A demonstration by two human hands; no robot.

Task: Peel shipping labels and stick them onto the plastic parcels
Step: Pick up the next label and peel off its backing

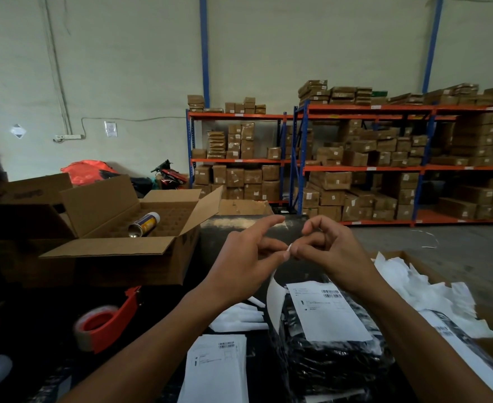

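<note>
From my remote feed: matt white paper labels (214, 370), glossy crinkled black plastic parcels (335, 362), rough brown cardboard box (117, 251), shiny metal-ended can (143, 225), smooth orange plastic tape dispenser (105, 321).

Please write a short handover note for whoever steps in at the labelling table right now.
Left hand and right hand: both pinch the top corner of a shipping label, mid-peel, above the table.
Things: the label strip hangs down beside the stack of black plastic parcels. The top parcel already carries a stuck label. Unpeeled label sheets lie to its left; discarded backings fill the box on the right.
Done: top parcel labelled.
Left: finish peeling, stick it on the next parcel.
</note>
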